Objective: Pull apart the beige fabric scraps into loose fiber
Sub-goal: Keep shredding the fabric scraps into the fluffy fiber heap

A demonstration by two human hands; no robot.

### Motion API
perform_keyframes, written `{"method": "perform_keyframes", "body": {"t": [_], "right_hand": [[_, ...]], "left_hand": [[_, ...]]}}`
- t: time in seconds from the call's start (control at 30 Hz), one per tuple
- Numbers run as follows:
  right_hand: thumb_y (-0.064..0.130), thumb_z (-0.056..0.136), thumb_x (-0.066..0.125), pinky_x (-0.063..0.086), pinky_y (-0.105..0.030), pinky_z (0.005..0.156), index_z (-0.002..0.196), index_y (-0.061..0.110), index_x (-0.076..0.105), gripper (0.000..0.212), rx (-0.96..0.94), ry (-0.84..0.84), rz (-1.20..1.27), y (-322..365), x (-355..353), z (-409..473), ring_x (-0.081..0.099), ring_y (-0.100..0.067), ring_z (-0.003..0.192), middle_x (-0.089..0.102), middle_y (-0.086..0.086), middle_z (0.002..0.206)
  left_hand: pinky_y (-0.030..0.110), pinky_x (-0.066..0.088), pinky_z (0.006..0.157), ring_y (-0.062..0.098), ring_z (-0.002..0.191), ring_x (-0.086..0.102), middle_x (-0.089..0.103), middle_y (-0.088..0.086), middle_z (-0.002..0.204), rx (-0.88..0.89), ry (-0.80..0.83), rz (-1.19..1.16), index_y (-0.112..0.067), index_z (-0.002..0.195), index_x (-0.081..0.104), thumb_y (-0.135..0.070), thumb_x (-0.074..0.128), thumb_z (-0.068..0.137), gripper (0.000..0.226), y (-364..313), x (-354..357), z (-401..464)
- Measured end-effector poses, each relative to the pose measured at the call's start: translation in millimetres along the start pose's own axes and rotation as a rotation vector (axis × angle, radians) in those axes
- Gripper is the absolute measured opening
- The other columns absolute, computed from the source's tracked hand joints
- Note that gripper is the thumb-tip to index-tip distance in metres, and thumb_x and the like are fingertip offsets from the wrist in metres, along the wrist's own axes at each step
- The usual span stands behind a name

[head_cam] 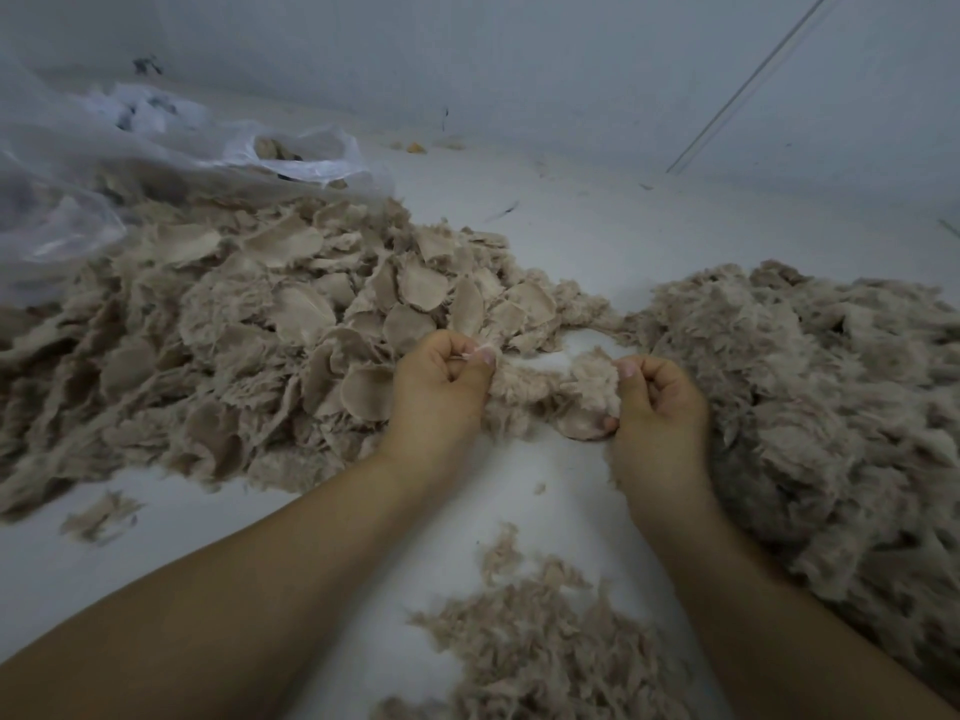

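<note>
Hands on scrap between them

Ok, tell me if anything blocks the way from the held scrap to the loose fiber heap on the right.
Nothing visible does. Both hands, left and right, pinch the scrap, and the fiber heap lies right beside the right hand.

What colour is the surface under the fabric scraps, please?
White, or very pale grey in this dim light; the surface shows best between the forearms in the head view.

Textile workroom: scrap heap, fiber pile, plastic bag, bare white floor.
</note>
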State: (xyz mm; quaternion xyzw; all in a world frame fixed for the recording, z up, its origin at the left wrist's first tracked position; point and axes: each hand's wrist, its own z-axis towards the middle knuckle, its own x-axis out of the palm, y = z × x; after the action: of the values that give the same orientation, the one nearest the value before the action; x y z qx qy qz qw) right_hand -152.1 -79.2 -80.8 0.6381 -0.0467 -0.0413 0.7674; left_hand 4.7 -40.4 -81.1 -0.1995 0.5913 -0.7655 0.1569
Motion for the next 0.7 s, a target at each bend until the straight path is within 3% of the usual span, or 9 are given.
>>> {"method": "perform_keyframes", "body": {"t": [0.13,0.2,0.3,0.4,0.47,0.53,0.6,0.63,0.7], "right_hand": [[0.019,0.105,0.045,0.04,-0.016,0.042,0.084,0.021,0.057,0.023,-0.031,-0.084,0.001,-1.7,-0.7,2.6,0.05,-0.006,0.055,0.057,-0.002,0.074],[0.02,0.105,0.044,0.041,-0.016,0.044,0.083,0.024,0.055,0.025,-0.037,-0.106,-0.004,-2.8,-1.2,5.3,0.05,-0.009,0.057,0.056,-0.005,0.074],[0.016,0.103,0.047,0.046,-0.022,0.051,0.083,0.026,0.057,0.025,-0.074,-0.014,-0.088,-6.9,1.6,4.7,0.059,-0.015,0.067,0.063,-0.005,0.08],[0.012,0.1,0.053,0.044,-0.013,0.054,0.08,0.029,0.06,0.028,-0.132,0.061,-0.163,-9.7,3.0,1.3,0.052,0.0,0.058,0.059,0.006,0.07],[0.012,0.1,0.053,0.039,-0.011,0.048,0.079,0.029,0.06,0.028,-0.122,0.07,-0.181,-9.9,2.0,1.3,0.046,0.001,0.051,0.055,0.007,0.065],[0.008,0.097,0.056,0.04,-0.01,0.052,0.08,0.031,0.06,0.028,-0.133,0.1,-0.205,-9.3,1.7,0.4,0.047,-0.001,0.056,0.057,0.005,0.073],[0.001,0.09,0.063,0.045,-0.009,0.065,0.083,0.033,0.06,0.033,-0.208,0.158,-0.266,-5.8,3.1,-3.6,0.054,-0.003,0.071,0.058,0.001,0.091],[-0.002,0.086,0.066,0.045,-0.008,0.068,0.082,0.031,0.061,0.034,-0.259,0.185,-0.282,-3.7,3.3,-5.6,0.056,-0.002,0.077,0.057,0.0,0.096],[0.001,0.084,0.069,0.045,-0.008,0.061,0.076,0.025,0.064,0.026,-0.299,0.254,-0.216,0.7,3.6,-9.7,0.055,0.0,0.069,0.06,0.0,0.084]], "left_hand": [[0.014,0.024,0.038,0.005,0.033,0.028,0.039,-0.01,0.039,0.006,-0.055,0.024,-0.015,0.074,0.051,-0.008,0.057,0.096,0.024,1.5,-2.0,0.4],[0.014,0.025,0.037,0.005,0.032,0.03,0.04,-0.01,0.04,-0.018,-0.091,-0.001,-0.015,0.075,0.051,-0.009,0.056,0.097,0.024,2.1,-5.7,3.0],[0.016,0.026,0.036,0.01,0.032,0.031,0.043,-0.004,0.044,-0.055,0.023,-0.024,-0.018,0.075,0.053,-0.011,0.056,0.098,0.024,-0.4,-5.8,0.2],[0.018,0.031,0.035,0.014,0.034,0.042,0.047,0.0,0.048,-0.021,0.107,-0.054,-0.018,0.078,0.054,-0.012,0.054,0.099,0.022,-4.9,-3.1,-4.3],[0.02,0.033,0.034,0.023,0.037,0.047,0.046,0.018,0.053,0.038,0.077,-0.042,-0.014,0.084,0.051,-0.013,0.049,0.102,0.018,-7.6,-3.2,-4.0],[0.023,0.035,0.032,0.035,0.037,0.046,0.043,0.031,0.061,0.126,0.054,-0.029,-0.01,0.09,0.045,-0.014,0.044,0.104,0.014,-9.1,-3.5,-4.8],[0.025,0.039,0.033,0.037,0.036,0.045,0.045,0.026,0.064,0.215,0.05,0.007,-0.018,0.091,0.047,-0.014,0.045,0.103,0.013,-10.3,-2.7,-7.9],[0.028,0.042,0.035,0.031,0.036,0.047,0.048,0.02,0.063,0.26,0.049,0.049,-0.024,0.09,0.05,-0.014,0.047,0.103,0.016,-11.0,-1.6,-9.5],[0.033,0.048,0.045,0.021,0.047,0.054,0.053,0.006,0.062,0.368,0.042,0.18,-0.023,0.09,0.056,-0.012,0.051,0.099,0.015,-11.5,0.3,-11.1]]}}
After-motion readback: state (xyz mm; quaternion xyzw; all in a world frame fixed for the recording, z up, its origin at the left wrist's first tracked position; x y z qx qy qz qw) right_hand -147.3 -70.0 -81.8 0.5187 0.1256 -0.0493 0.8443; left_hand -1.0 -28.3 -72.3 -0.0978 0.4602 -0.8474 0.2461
